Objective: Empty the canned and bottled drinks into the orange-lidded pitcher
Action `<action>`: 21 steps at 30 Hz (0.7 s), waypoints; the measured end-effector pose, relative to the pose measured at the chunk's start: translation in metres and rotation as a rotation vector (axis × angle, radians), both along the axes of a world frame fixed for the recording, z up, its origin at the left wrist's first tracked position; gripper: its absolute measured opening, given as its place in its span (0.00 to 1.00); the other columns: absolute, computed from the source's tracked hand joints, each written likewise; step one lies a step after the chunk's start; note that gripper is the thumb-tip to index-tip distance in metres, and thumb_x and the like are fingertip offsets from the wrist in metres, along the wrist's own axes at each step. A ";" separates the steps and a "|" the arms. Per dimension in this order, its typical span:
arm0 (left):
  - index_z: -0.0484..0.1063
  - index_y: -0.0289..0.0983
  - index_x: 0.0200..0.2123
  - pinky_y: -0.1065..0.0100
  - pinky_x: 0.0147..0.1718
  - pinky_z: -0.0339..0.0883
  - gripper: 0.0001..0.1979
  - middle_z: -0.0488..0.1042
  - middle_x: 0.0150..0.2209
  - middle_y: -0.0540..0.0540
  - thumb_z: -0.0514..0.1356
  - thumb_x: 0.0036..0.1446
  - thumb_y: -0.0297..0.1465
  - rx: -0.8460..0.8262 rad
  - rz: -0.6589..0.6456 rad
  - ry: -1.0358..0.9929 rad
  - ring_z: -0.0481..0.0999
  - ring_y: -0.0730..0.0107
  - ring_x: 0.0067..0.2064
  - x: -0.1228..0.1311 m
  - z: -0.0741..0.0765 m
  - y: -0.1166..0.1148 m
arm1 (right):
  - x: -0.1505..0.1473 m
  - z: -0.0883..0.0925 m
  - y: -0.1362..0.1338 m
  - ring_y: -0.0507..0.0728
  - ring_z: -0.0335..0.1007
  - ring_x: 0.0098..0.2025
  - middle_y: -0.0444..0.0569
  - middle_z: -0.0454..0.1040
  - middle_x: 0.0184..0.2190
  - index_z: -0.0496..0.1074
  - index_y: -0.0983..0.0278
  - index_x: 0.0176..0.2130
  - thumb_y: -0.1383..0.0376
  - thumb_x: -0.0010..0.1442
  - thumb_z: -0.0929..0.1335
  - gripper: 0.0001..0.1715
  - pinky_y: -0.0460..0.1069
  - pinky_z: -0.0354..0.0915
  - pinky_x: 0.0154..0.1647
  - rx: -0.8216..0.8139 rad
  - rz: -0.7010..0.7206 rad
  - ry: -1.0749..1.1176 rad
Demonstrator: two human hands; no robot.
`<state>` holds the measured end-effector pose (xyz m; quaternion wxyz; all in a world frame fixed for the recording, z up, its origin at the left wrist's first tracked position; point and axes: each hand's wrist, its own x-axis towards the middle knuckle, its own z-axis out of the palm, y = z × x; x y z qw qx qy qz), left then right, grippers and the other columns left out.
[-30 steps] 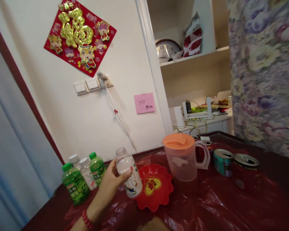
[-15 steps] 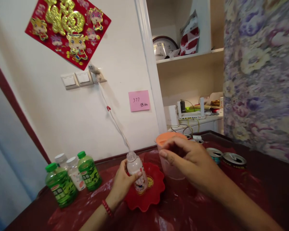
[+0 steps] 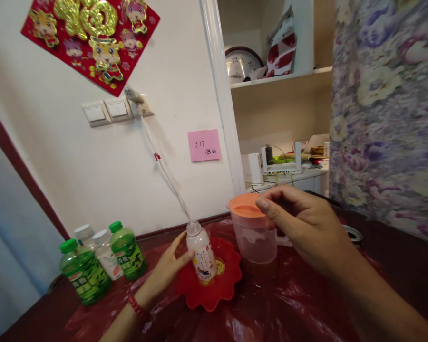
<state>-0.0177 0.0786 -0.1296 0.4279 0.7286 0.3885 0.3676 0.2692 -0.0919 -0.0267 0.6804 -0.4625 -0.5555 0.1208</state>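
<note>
An uncapped clear plastic bottle (image 3: 201, 254) with a printed label stands upright on a red scalloped plate (image 3: 231, 280). My left hand (image 3: 167, 266) is at the bottle's left side, fingers apart and the thumb tip at its edge, no longer wrapped round it. My right hand (image 3: 303, 221) is raised in front of the lidded jug, its thumb and fingers curled together. What it holds, if anything, is hidden. Behind its fingertips stands a clear plastic jug (image 3: 255, 242) with an orange lid (image 3: 244, 205).
Two green-capped bottles (image 3: 83, 273) (image 3: 127, 251) and two white-capped bottles (image 3: 109, 259) (image 3: 84, 232) stand at the left. A can (image 3: 353, 233) shows partly behind my right hand. Red plastic sheeting (image 3: 157, 304) covers the table. A white cable (image 3: 167, 178) hangs down the wall behind the bottle.
My left thumb has come off the bottle's front and the hand has moved left, loosening. My right hand has moved right, away from the bottle. The view has shifted slightly.
</note>
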 end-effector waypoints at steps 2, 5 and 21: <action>0.67 0.35 0.63 0.54 0.63 0.65 0.38 0.70 0.65 0.34 0.61 0.58 0.54 0.029 0.104 0.090 0.70 0.48 0.66 -0.014 0.007 0.005 | 0.007 -0.003 0.002 0.53 0.66 0.25 0.43 0.72 0.23 0.77 0.62 0.34 0.47 0.60 0.71 0.20 0.46 0.62 0.26 0.020 -0.103 0.023; 0.73 0.34 0.55 0.55 0.58 0.68 0.28 0.78 0.57 0.35 0.58 0.60 0.49 0.149 0.210 0.392 0.77 0.48 0.58 -0.031 0.005 0.015 | 0.021 -0.012 0.011 0.55 0.68 0.26 0.44 0.74 0.25 0.77 0.61 0.35 0.44 0.58 0.71 0.23 0.48 0.62 0.27 -0.002 -0.297 0.060; 0.75 0.36 0.44 0.67 0.35 0.66 0.12 0.83 0.37 0.42 0.56 0.58 0.27 0.168 0.203 0.580 0.81 0.59 0.38 -0.022 -0.038 0.024 | 0.065 -0.088 0.075 0.63 0.73 0.39 0.50 0.79 0.38 0.78 0.62 0.42 0.36 0.51 0.70 0.36 0.55 0.64 0.41 -0.190 -0.481 0.099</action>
